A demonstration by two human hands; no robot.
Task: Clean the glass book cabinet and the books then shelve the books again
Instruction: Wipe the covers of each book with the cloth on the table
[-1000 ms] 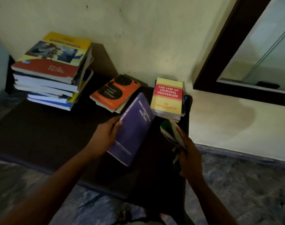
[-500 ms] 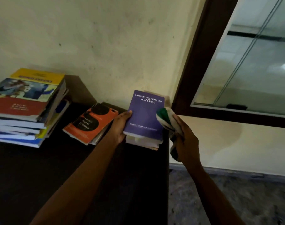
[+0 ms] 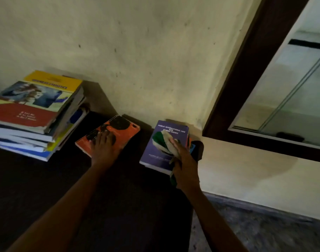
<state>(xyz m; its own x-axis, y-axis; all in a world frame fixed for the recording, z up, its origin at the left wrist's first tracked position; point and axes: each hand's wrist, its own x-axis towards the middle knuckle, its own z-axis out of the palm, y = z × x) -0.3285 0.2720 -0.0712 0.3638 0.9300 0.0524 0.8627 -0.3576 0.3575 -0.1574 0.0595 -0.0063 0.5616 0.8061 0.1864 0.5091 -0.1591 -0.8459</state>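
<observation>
My right hand (image 3: 184,164) grips a cloth (image 3: 163,140) on the purple book (image 3: 155,154) at the tabletop's (image 3: 46,179) far right corner. My left hand (image 3: 103,148), fingers (image 3: 105,136) straight, rests on the orange book (image 3: 124,130) alongside. Wiping seems midway; the far-left stack (image 3: 37,113) and glass cabinet (image 3: 292,88) wait, nothing shelved.

head cam | worn, wide-angle | faces forward and down, tilted | near table (image 3: 37,188) against wall (image 3: 146,51) | cabinet (image 3: 246,70) cut off at right edge

I see the purple law book (image 3: 156,157) lying flat, green-and-white cloth (image 3: 163,142) bunched on its cover. The orange book (image 3: 127,134) lies flat nearby.
</observation>
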